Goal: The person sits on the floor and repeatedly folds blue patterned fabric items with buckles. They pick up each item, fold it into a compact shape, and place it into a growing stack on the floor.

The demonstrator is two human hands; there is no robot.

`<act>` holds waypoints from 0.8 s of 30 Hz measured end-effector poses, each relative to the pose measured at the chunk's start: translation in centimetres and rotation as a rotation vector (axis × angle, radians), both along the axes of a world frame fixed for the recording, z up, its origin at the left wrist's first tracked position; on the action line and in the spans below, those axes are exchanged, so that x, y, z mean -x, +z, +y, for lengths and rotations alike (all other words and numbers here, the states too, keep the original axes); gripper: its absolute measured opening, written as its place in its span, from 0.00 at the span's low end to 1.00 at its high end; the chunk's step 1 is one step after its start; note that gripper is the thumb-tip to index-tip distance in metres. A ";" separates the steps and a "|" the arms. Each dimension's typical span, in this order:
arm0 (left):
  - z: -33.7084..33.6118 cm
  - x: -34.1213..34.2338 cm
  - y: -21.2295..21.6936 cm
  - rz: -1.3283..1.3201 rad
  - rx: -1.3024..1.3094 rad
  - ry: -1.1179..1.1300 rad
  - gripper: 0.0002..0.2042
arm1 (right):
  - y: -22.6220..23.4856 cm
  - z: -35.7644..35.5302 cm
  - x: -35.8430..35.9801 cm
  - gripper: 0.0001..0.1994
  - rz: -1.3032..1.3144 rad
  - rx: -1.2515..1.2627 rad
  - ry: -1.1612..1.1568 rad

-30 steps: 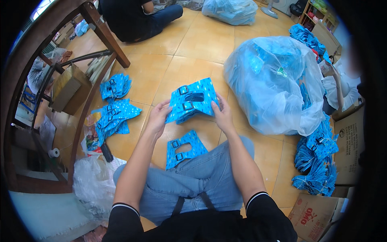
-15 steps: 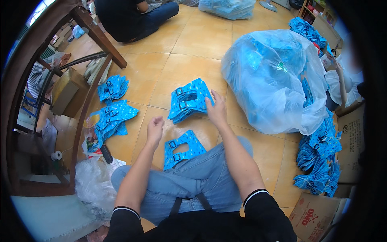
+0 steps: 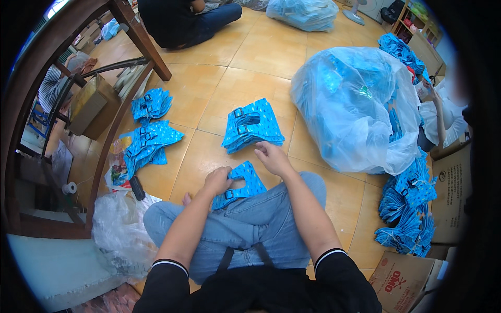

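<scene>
My left hand is closed on the upper left side of a single blue printed fabric piece. The piece lies against my crossed legs and has a cut-out in its middle; a black buckle shows below my hand. Just beyond it on the floor rests a neat stack of matching pieces, with black buckles along its left side and a slot through the middle. Beside the stack's front edge is my right hand, its fingers loosely bent and holding nothing I can see. Whether its fingertips touch the stack I cannot tell.
Two piles of blue pieces lie at left, near a dark wooden frame. A large clear bag of blue pieces stands at right, with bundles and a carton nearer me. Another person sits at the back.
My left hand has come down and right onto the single piece, closing on its edge. My right hand has moved nearer me from the stack's right side to its front edge.
</scene>
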State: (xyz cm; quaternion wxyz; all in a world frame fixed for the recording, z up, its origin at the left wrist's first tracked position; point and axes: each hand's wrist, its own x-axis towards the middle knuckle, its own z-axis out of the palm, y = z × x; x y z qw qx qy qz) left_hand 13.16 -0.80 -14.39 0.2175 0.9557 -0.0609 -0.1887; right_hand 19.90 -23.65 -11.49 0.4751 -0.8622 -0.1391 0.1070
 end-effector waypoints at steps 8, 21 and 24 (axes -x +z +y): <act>0.9 0.1 8.7 -0.321 0.173 0.028 0.16 | 2.4 1.2 1.0 0.28 0.217 -0.292 0.142; 4.0 0.0 7.4 0.323 1.175 0.811 0.25 | 2.7 4.3 3.4 0.20 0.370 -0.970 -0.116; 3.6 0.0 7.4 0.227 1.308 0.719 0.19 | 2.6 4.1 3.2 0.20 0.270 -0.927 -0.131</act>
